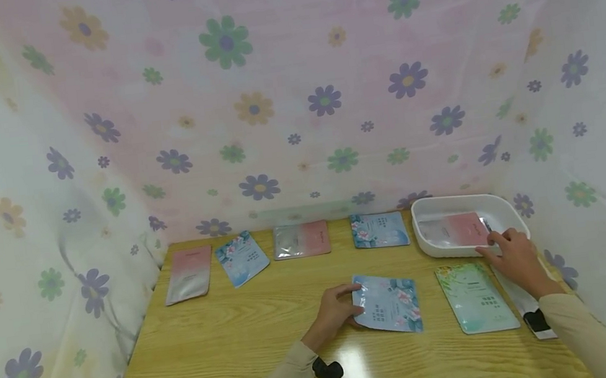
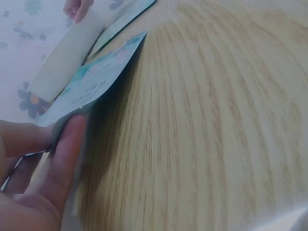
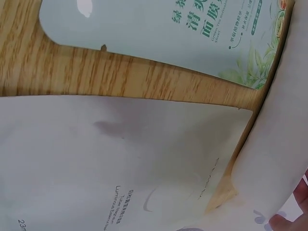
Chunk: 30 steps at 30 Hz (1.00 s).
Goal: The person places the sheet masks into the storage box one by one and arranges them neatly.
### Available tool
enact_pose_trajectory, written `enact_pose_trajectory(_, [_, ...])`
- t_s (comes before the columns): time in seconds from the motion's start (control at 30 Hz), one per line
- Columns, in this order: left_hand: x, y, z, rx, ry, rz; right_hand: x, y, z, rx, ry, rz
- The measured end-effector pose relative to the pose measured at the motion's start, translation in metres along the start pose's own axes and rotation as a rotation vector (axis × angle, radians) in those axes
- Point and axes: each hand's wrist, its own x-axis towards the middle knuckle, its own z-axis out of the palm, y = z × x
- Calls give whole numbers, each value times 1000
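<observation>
My left hand point(image 1: 335, 315) pinches the left edge of a blue flowered face mask packet point(image 1: 388, 304), thumb and fingers on either side. In the left wrist view this packet point(image 2: 96, 82) tilts above the wooden table, a shadow under it. My right hand point(image 1: 517, 258) grips the front rim of a white plastic tray point(image 1: 427, 248) near its right corner, fingers reaching inside. A pink and silver mask packet point(image 1: 465, 230) lies in the tray, beside those fingertips. Under the right forearm is a white packet point(image 3: 106, 154), partly hidden in the head view.
A green tea mask packet point(image 1: 478, 299) lies in front of the tray. Along the table's back lie two pink and silver packets point(image 1: 189, 273) point(image 1: 309, 239) and two blue flowered packets point(image 1: 242, 258) point(image 1: 379, 230). Flower-patterned cloth point(image 1: 284, 122) encloses the back and sides.
</observation>
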Motion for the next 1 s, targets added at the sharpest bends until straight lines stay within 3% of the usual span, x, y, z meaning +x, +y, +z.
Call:
enact_pose_trajectory(0.2, [-6,4,-6,-109,34,7,-2,-1,-1,25,-6,28])
enact_pose_trajectory(0.43, [-10,16,-12,-162,67,8,0,-1,-1,35,-39,54])
enact_pose_trajectory(0.73, [-1,33,-10,-164,96,25,-1,-2,-3,42,-59,84])
enact_pose_trajectory(1.0, [12,53,0,-168,76,61,-1,-1,-2,34,-38,57])
